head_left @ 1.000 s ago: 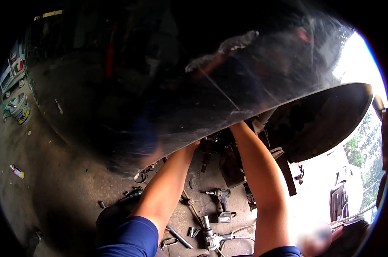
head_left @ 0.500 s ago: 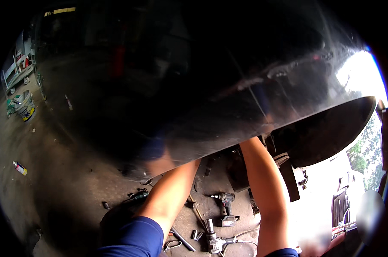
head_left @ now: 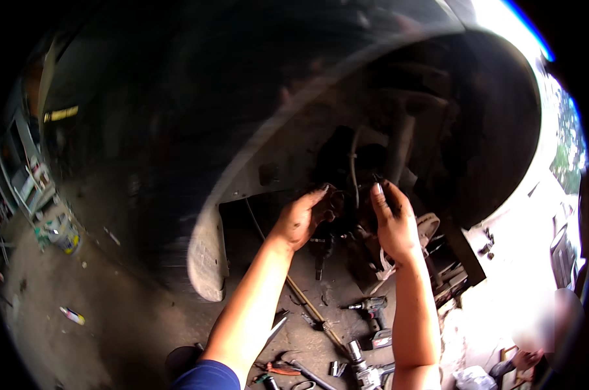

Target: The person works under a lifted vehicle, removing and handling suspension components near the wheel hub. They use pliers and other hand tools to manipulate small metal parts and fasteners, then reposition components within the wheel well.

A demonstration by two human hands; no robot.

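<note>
"Once both hands cleared the dark body panel (head_left: 242, 97), I could see 'em; half a sec earlier the edge hid them."

"Right, so the work was finally in view. L hand (head_left: 302, 216) was curled, R hand (head_left: 396, 224) had its thumb up by bent fingers. The dark metal parts (head_left: 340, 224) sat between them, in the wheel arch (head_left: 493, 143), w/ a pale cable (head_left: 353, 169) running down."

"Holding anything?"

"Both grips looked narrow, but couldn't tell if they had smth; too dark there."

"Any brands, labels etc.?"

"Nope. The bucket (head_left: 66, 239) and spray can (head_left: 72, 316) had coloured labels, too blurred to read. Cordless driver (head_left: 376, 318): no legible marking, AFAICT."
</note>
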